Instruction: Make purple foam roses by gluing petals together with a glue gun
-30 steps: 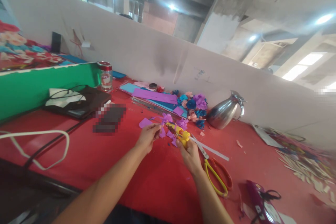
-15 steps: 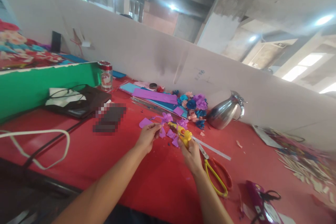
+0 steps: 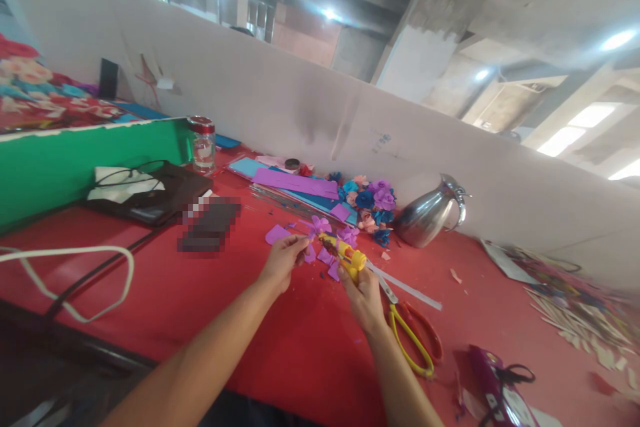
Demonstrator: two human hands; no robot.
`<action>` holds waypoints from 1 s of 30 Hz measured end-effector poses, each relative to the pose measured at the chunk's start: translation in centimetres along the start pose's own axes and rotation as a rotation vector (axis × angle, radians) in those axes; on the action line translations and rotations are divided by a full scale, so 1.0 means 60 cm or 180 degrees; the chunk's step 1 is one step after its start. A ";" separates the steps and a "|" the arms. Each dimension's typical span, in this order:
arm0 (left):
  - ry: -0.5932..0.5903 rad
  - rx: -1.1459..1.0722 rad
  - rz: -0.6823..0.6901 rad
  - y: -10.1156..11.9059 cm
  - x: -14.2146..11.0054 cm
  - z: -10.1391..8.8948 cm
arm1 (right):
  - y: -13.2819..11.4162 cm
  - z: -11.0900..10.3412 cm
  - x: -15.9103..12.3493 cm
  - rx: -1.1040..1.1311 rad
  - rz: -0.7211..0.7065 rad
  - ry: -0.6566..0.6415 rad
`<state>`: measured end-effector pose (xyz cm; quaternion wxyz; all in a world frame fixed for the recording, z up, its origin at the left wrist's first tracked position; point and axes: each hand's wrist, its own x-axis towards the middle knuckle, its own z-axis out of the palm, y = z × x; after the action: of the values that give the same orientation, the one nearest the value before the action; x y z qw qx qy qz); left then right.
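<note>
the left hand [image 3: 284, 263] pinches the base of the purple flower [image 3: 320, 225] between thumb and fingers, above the red table [image 3: 280, 360]. the right hand [image 3: 365, 295] is closed around the yellow glue gun [image 3: 350, 259], nozzle near the purple flower. the scissors [image 3: 414, 340] lie just beside the right hand.

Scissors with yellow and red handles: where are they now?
Head view, right of centre: scissors on the red table, just right of the right hand holding the yellow glue gun, nearer than the silver metal jug.
</note>
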<state>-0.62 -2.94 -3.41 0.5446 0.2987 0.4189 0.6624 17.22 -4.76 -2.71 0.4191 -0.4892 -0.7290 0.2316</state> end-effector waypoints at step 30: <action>0.0034 -0.0104 -0.0078 0.003 0.000 -0.001 | -0.002 -0.001 0.000 -0.0089 -0.0003 0.0022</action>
<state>-0.76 -2.96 -3.25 0.5552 0.2811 0.4145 0.6641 17.22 -4.80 -2.59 0.4148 -0.4955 -0.7309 0.2195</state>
